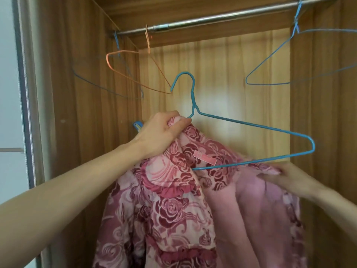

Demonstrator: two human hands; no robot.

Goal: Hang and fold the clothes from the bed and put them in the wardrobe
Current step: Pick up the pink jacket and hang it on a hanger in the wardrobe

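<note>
A pink garment with a dark red rose print (170,206) hangs in front of me inside the open wardrobe. A blue wire hanger (251,124) is partly threaded into it, its left shoulder under the fabric and its right shoulder bare. My left hand (160,132) grips the garment's collar together with the hanger's left side, just below the hook. My right hand (295,180), blurred, holds the garment's right edge under the hanger's bottom wire. The hanger's hook is free, well below the metal rail (222,18).
An orange wire hanger (139,74) and a blue one (108,86) hang from the rail at the left. Another blue hanger (289,60) hangs at the right. Wooden wardrobe walls (87,93) close in on both sides. A small blue clip (138,126) shows behind my left hand.
</note>
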